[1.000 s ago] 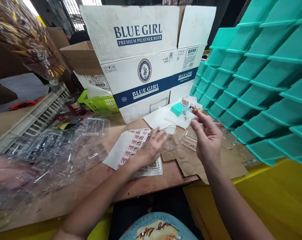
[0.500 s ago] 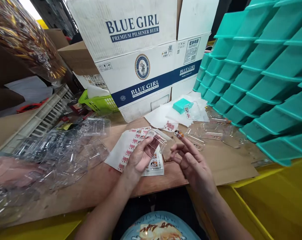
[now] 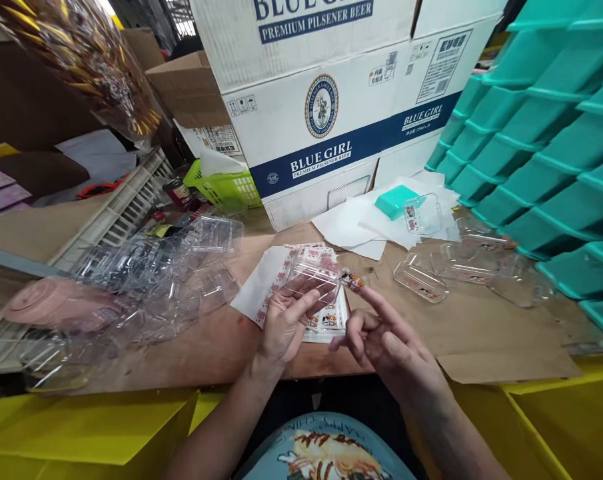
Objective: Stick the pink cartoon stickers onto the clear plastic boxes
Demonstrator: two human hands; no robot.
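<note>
My left hand (image 3: 294, 317) is closed on a clear plastic case (image 3: 314, 280), held tilted above the sticker sheets (image 3: 276, 283), between thumb and fingers. On the stretched index fingertip of my right hand (image 3: 386, 340) sits a small orange, black and white cartoon sticker (image 3: 352, 279), right beside the case's right end. The other fingers of that hand are curled, clear of the sticker. Beneath my hands, the sheets carry rows of pink and cat-like prints, partly hidden by the left hand.
Several clear cases (image 3: 211, 233) are heaped at left by a pink object (image 3: 56, 303). More stickered cases (image 3: 421, 277) lie at right on brown cardboard (image 3: 501, 340). A white beer carton (image 3: 281, 143) stands behind; teal bins (image 3: 536, 167) are stacked at right. Yellow bins (image 3: 81, 427) flank the table's front.
The case in my left hand has turned to lie more level, and the sticker on my right fingertip has come close to its end. The camera view has shifted.
</note>
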